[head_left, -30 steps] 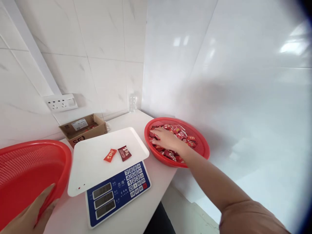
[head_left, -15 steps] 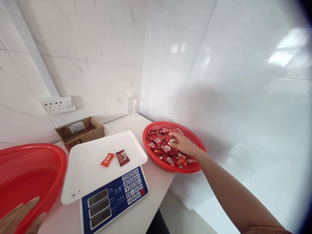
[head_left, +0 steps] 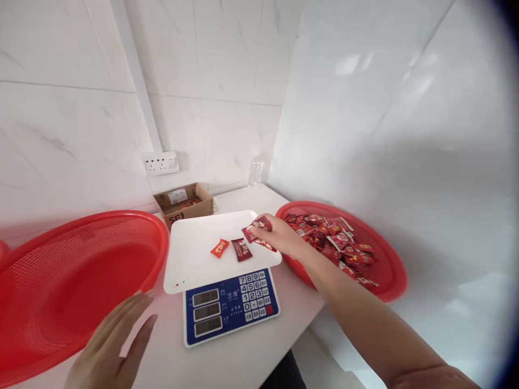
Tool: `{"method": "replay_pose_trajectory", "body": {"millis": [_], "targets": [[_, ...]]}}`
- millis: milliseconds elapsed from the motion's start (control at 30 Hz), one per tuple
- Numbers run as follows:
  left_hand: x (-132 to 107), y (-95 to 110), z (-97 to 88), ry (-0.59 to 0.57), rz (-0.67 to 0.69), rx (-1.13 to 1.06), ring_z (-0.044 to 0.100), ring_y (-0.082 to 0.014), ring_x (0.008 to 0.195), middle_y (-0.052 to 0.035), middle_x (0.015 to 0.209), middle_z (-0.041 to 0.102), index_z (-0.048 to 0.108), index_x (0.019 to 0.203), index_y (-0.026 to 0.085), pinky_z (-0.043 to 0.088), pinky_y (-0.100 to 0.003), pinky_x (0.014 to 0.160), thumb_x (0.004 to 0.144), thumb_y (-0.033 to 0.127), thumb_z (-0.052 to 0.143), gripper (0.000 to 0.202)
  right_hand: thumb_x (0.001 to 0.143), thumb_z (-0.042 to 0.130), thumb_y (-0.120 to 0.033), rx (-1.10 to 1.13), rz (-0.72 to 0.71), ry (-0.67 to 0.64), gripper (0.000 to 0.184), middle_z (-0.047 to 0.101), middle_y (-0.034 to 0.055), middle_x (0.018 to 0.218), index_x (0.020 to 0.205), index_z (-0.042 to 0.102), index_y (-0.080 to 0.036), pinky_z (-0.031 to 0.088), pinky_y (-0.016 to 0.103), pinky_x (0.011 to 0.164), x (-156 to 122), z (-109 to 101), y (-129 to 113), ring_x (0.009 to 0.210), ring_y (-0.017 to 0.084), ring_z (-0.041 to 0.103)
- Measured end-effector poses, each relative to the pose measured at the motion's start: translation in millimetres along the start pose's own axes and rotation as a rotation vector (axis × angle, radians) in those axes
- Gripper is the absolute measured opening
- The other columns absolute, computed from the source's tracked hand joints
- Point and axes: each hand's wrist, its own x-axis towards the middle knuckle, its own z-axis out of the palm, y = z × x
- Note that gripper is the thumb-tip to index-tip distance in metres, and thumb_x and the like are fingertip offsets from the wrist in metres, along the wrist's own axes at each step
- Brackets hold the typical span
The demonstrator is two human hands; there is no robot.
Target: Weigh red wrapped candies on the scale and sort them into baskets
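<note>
My right hand (head_left: 279, 236) is closed on a few red candy packets (head_left: 259, 232) and holds them over the right side of the white scale tray (head_left: 194, 259). Two candies lie on that tray: an orange-red one (head_left: 219, 248) and a dark red one (head_left: 241, 249). The scale's blue keypad panel (head_left: 231, 305) faces me. To the right stands a red mesh basket (head_left: 389, 281) with several red candies in it. My left hand (head_left: 111, 346) lies open and flat on the counter, beside the rim of a large red basket (head_left: 77, 281) with nothing in it.
An open cardboard box (head_left: 184, 202) sits behind the scale against the tiled wall. A clear plastic bottle (head_left: 253, 172) stands in the corner. A wall socket (head_left: 160, 162) is above the box. The white counter ends just right of the candy basket.
My right hand left the candy basket with packets in it and moved left over the scale tray. My left hand came off the big basket's rim onto the counter. The camera turned left.
</note>
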Motion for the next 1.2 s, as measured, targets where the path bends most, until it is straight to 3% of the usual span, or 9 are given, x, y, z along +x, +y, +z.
{"method": "replay_pose_trajectory", "body": {"millis": [133, 233, 367, 533, 733, 867, 967, 1067, 1200], "targets": [[-6, 4, -4.9, -0.091, -0.009, 0.178, 0.065, -0.0255, 0.105, -0.0052, 0.118, 0.067, 0.056, 0.119, 0.028, 0.057, -0.034, 0.075, 0.089, 0.042, 0.046, 0.035, 0.079, 0.055, -0.059, -0.21, -0.034, -0.142, 0.037, 0.069, 0.0003, 0.089, 0.092, 0.058, -0.025, 0.042, 0.026, 0.064, 12, 46, -18, 0.078, 0.017, 0.062], [-12, 1, -13.1, -0.111, -0.027, 0.239, 0.065, -0.0253, 0.105, -0.0051, 0.118, 0.067, 0.056, 0.118, 0.029, 0.058, -0.033, 0.072, 0.09, 0.044, 0.043, 0.035, 0.081, 0.049, -0.061, -0.328, -0.027, -0.16, 0.038, 0.068, 0.0011, 0.079, 0.086, 0.059, -0.025, 0.038, 0.026, 0.06, 18, 61, -21, 0.074, 0.019, 0.06], [-23, -12, -20.8, -0.111, -0.082, 0.264, 0.066, -0.0243, 0.104, -0.0038, 0.119, 0.067, 0.054, 0.12, 0.03, 0.058, -0.032, 0.072, 0.089, 0.041, 0.046, 0.034, 0.089, 0.037, -0.055, -0.368, 0.006, -0.102, 0.039, 0.065, 0.0032, 0.072, 0.082, 0.059, -0.023, 0.035, 0.027, 0.06, 21, 56, -16, 0.072, 0.02, 0.059], [-22, -10, -19.4, -0.091, -0.085, 0.253, 0.066, -0.0245, 0.103, -0.0046, 0.116, 0.068, 0.057, 0.116, 0.028, 0.057, -0.032, 0.073, 0.09, 0.043, 0.044, 0.033, 0.087, 0.044, -0.049, -0.326, -0.008, -0.116, 0.03, 0.066, 0.0012, 0.072, 0.09, 0.06, -0.024, 0.038, 0.026, 0.059, 13, 49, -15, 0.069, 0.018, 0.059], [-3, 14, -18.7, -0.034, 0.011, 0.246, 0.069, -0.022, 0.095, -0.0062, 0.105, 0.072, 0.058, 0.109, 0.025, 0.058, -0.029, 0.072, 0.092, 0.043, 0.039, 0.031, 0.086, 0.05, -0.034, -0.238, -0.072, -0.222, 0.029, 0.069, 0.003, 0.105, 0.113, 0.059, -0.025, 0.045, 0.028, 0.077, 3, 57, -15, 0.09, 0.017, 0.063], [-8, 11, -20.8, -0.046, 0.009, 0.233, 0.068, -0.0217, 0.097, -0.0058, 0.107, 0.071, 0.058, 0.11, 0.026, 0.058, -0.029, 0.074, 0.091, 0.044, 0.039, 0.032, 0.087, 0.048, -0.028, -0.321, -0.103, -0.242, 0.028, 0.069, 0.0059, 0.108, 0.111, 0.063, -0.023, 0.044, 0.033, 0.083, -6, 54, -18, 0.097, 0.021, 0.063], [-18, 2, -20.8, -0.07, -0.037, 0.238, 0.068, -0.0221, 0.099, -0.0053, 0.109, 0.071, 0.058, 0.111, 0.027, 0.057, -0.03, 0.076, 0.091, 0.045, 0.04, 0.032, 0.088, 0.049, -0.029, -0.439, -0.096, -0.313, 0.025, 0.07, 0.0055, 0.103, 0.105, 0.067, -0.023, 0.045, 0.036, 0.079, -13, 54, -23, 0.094, 0.023, 0.063], [-23, -2, -21.0, -0.086, -0.062, 0.237, 0.067, -0.0222, 0.1, -0.0051, 0.112, 0.07, 0.058, 0.112, 0.027, 0.057, -0.029, 0.075, 0.09, 0.042, 0.044, 0.03, 0.088, 0.048, -0.034, -0.49, -0.111, -0.29, 0.028, 0.069, 0.0063, 0.104, 0.108, 0.066, -0.024, 0.046, 0.038, 0.079, -16, 55, -24, 0.098, 0.026, 0.061], [-21, 2, -23.5, -0.074, -0.029, 0.222, 0.068, -0.0226, 0.098, -0.005, 0.11, 0.071, 0.059, 0.111, 0.027, 0.058, -0.029, 0.074, 0.09, 0.041, 0.044, 0.03, 0.09, 0.045, -0.04, -0.434, -0.18, -0.256, 0.042, 0.053, 0.0099, 0.132, 0.128, 0.054, -0.026, 0.039, 0.044, 0.099, -16, 57, -21, 0.126, 0.028, 0.043]]}}
